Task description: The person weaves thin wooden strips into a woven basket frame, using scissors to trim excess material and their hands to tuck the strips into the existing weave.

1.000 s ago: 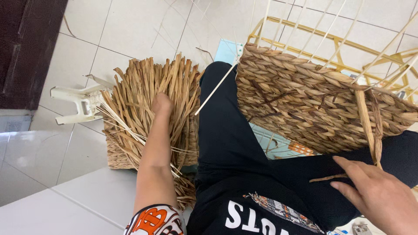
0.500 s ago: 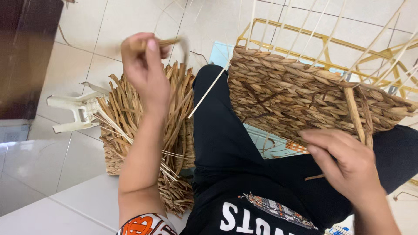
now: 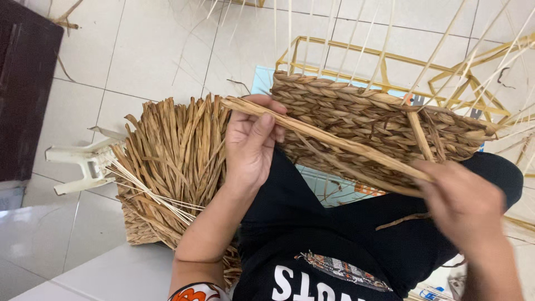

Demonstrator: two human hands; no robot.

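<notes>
A long dried straw strand stretches between my two hands across my lap. My left hand pinches its left end near the bundle of dried straw strands on the floor. My right hand, blurred, grips the strand's right end. Behind the strand, a half-woven straw basket rests on my black-trousered leg, built on a yellow wire frame with thin pale stakes sticking up.
A white plastic stool lies tipped on the tiled floor left of the straw bundle. A dark wooden panel stands at the far left. Thin pale sticks lie across the bundle. A light blue sheet lies under the frame.
My left hand has lifted a strand out of the bundle and brought it right toward the basket. My right hand has risen from my lap and taken the strand's other end.
</notes>
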